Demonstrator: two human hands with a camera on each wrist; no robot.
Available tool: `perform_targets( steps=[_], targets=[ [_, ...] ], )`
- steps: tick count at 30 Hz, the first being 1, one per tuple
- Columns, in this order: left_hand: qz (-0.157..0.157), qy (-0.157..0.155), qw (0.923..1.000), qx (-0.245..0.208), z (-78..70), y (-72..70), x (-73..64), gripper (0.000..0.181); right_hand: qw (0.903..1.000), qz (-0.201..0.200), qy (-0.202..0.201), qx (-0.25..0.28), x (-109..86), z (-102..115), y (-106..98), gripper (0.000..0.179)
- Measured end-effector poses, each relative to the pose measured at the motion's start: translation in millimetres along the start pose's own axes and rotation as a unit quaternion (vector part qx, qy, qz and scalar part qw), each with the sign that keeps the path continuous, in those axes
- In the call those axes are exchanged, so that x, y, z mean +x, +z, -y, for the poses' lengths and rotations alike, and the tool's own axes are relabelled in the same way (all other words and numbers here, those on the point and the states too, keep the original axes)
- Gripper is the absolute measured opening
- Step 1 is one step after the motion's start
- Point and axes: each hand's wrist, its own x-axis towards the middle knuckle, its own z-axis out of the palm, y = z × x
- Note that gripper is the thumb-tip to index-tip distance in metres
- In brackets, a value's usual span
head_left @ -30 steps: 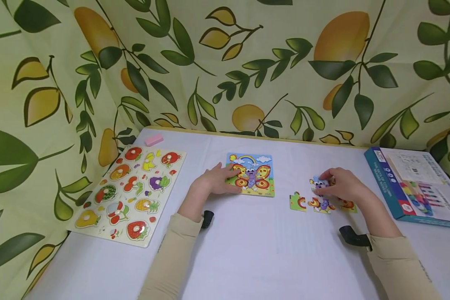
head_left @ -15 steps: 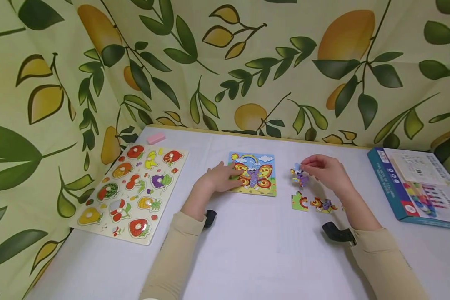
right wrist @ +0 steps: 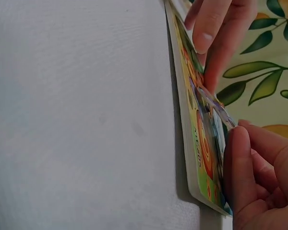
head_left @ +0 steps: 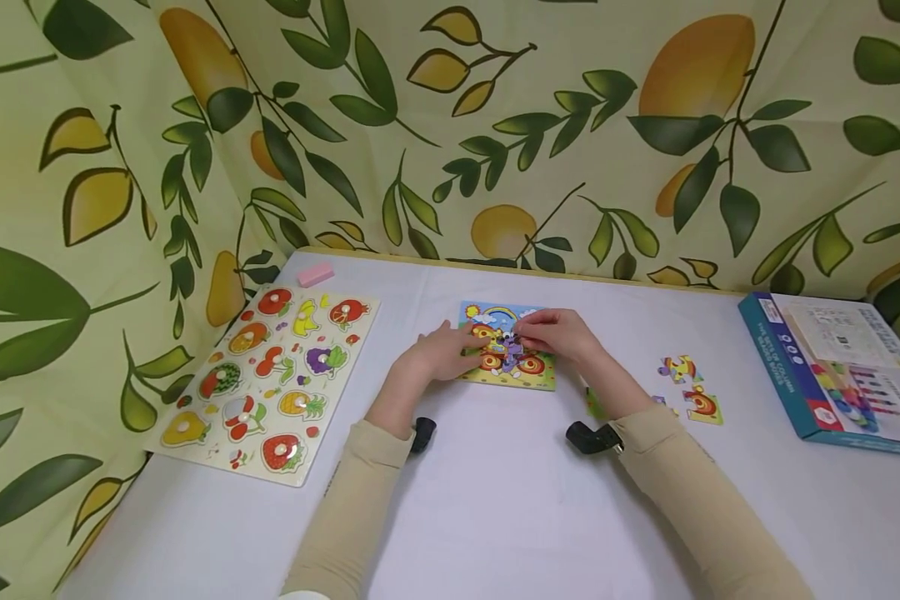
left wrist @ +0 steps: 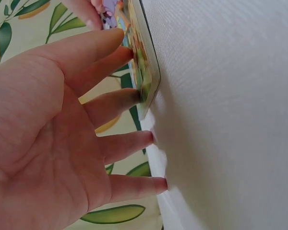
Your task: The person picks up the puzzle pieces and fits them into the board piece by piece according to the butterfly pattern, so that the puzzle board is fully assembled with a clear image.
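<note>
A butterfly puzzle board point(head_left: 536, 379) lies on the white table, with a rainbow and sun printed at its top. My left hand point(head_left: 438, 354) rests at its left edge with spread, straight fingers; in the left wrist view some fingertips touch the board and others the table. Over the middle of the board, my right hand point(head_left: 562, 333) pinches a purple puzzle piece point(right wrist: 216, 108) between thumb and forefinger. The right wrist view shows the piece tilted, its lower end at the board's surface. Loose puzzle pieces point(head_left: 703, 406) lie to the right, some partly hidden behind my right forearm.
A fruit peg board point(head_left: 266, 379) lies at the left, with a pink block point(head_left: 316, 275) behind it. At the right is a blue-edged flat box point(head_left: 832, 367). A patterned cloth point(head_left: 390, 108) rises behind the table's back edge.
My right hand has lifted the purple puzzle piece from among the loose pieces and carried it left to over the board. My left hand has stayed at the board's left edge.
</note>
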Motion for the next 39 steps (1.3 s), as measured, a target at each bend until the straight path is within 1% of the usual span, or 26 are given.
perform_targets(
  steps=[6, 8, 12, 15, 20, 23, 26, 31, 35, 37, 39],
  targets=[
    [0.005, 0.0, 1.0, 0.007, -0.8, -0.5, 0.5, 0.046, 0.9977, -0.013, -0.013, -0.065, 1.2, 2, 7, 0.03],
    [0.008, 0.0, 0.9999, 0.009, -1.0, -0.7, 0.4, 0.046, 0.9956, -0.025, -0.018, -0.088, 1.8, 2, 8, 0.028],
    [0.013, 0.005, 0.9999, 0.009, -0.6, -1.8, -1.2, 0.048, 0.9874, -0.042, -0.046, -0.146, 2.7, 1, 10, 0.026],
    [0.016, 0.011, 0.9998, 0.004, -0.2, -3.4, -3.7, 0.049, 0.9814, -0.051, -0.068, -0.172, 2.0, 2, 12, 0.023],
    [0.022, 0.014, 0.9996, -0.005, 0.2, -4.4, -6.4, 0.053, 0.9773, -0.061, -0.078, -0.187, 0.5, 2, 15, 0.02],
    [0.025, 0.015, 0.9995, -0.014, 0.9, -3.9, -6.5, 0.056, 0.9747, -0.064, -0.074, -0.201, 0.1, 4, 14, 0.019],
    [0.029, 0.014, 0.9994, -0.013, 1.0, -3.2, -6.3, 0.058, 0.9719, -0.062, -0.066, -0.217, -0.3, 7, 14, 0.019],
    [0.027, 0.008, 0.9995, 0.013, 0.0, -1.7, -4.2, 0.056, 0.9705, -0.055, -0.061, -0.227, 0.3, 12, 14, 0.017],
    [0.02, 0.005, 0.9992, 0.034, -0.3, -0.2, -2.2, 0.054, 0.9688, -0.054, -0.07, -0.232, 0.5, 13, 15, 0.016],
    [0.019, 0.005, 0.999, 0.041, -0.6, 0.3, -1.7, 0.053, 0.967, -0.057, -0.077, -0.236, 0.1, 12, 15, 0.016],
    [0.017, 0.005, 0.9989, 0.044, -1.1, 0.3, -2.0, 0.053, 0.9613, -0.063, -0.087, -0.254, -0.2, 12, 15, 0.016]
  ],
)
